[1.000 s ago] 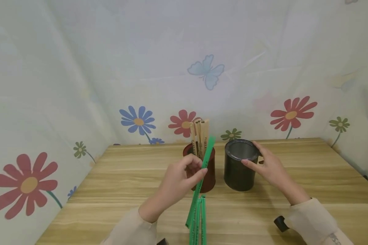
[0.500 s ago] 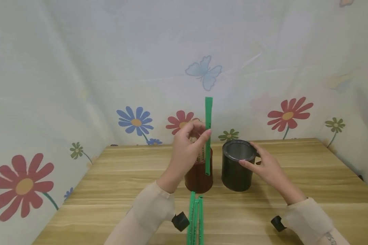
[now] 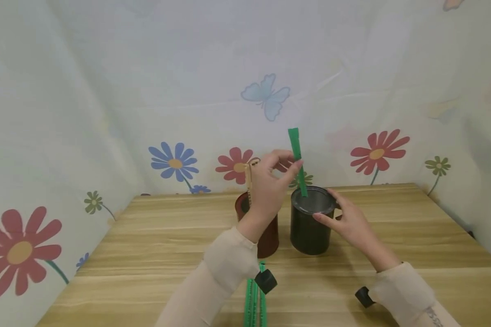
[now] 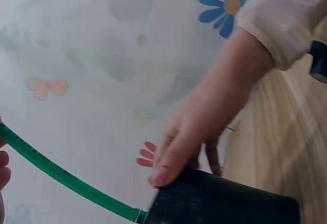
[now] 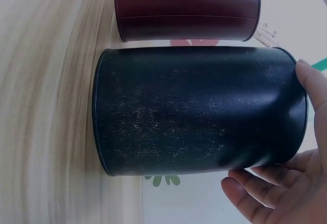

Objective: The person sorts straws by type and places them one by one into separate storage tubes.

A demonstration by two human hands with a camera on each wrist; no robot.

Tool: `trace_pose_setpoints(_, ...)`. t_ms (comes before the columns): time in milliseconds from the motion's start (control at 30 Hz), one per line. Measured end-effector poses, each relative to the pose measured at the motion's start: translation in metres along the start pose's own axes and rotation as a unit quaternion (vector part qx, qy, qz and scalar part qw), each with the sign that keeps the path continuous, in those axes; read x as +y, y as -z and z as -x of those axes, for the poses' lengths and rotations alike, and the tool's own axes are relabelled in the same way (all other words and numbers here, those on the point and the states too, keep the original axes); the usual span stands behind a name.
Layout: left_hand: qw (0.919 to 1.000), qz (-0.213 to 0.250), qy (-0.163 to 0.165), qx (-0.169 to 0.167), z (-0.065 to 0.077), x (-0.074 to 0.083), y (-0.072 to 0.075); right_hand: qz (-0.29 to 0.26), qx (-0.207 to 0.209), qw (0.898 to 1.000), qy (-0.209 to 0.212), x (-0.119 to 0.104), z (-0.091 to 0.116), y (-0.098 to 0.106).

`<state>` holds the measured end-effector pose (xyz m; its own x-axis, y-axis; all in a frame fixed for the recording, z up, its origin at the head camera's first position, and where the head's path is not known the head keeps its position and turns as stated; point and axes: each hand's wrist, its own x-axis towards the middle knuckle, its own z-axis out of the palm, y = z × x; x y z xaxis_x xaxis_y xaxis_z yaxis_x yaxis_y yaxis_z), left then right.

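One green strip [image 3: 295, 143]: hung near-upright at mouth of black cup [image 3: 311, 231]
Left hand [image 3: 272, 181]: pinched strip
Right hand [image 3: 349, 220]: gripped cup, nearer

Behind the left hand [image 3: 272, 184], a cream sleeve [image 3: 196, 295] bulges at the cuff [image 3: 231, 254], stopping short of the hand; a black block [image 3: 266, 281] juts from its thumb side. Behind the right hand [image 3: 349, 222], the matching sleeve [image 3: 407, 290] has its own block [image 3: 364, 297], also thumb-side, and farther back a dark marking [image 3: 435, 317] too small to read.
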<state>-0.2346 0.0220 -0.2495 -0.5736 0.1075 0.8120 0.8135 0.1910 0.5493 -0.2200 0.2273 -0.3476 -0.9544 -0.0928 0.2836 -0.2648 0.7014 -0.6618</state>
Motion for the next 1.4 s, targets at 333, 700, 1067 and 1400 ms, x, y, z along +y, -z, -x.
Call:
trace_pose_setpoints(333, 0.9979, -0.047, -0.001, -0.044, 0.023, -0.02, -0.013, -0.016, 0.004, 1.0, 0.008, 0.0, -0.001, -0.003)
trace_pose_setpoints(700, 0.9914, -0.107, -0.003, -0.076, 0.036, -0.035, -0.019, -0.013, 0.004, 1.0, 0.007, 0.002, 0.0, -0.003)
trace_pose_setpoints(1067, 0.971, -0.167, 0.023, -0.17, 0.05, -0.048, -0.023, -0.018, 0.004, 1.0, 0.003, 0.001, -0.001, -0.003)
trace_pose_setpoints(1400, 0.9466, -0.222, 0.019, -0.233, 0.052, -0.045, -0.023, -0.015, -0.003, 1.0, -0.003, -0.001, 0.001, -0.003)
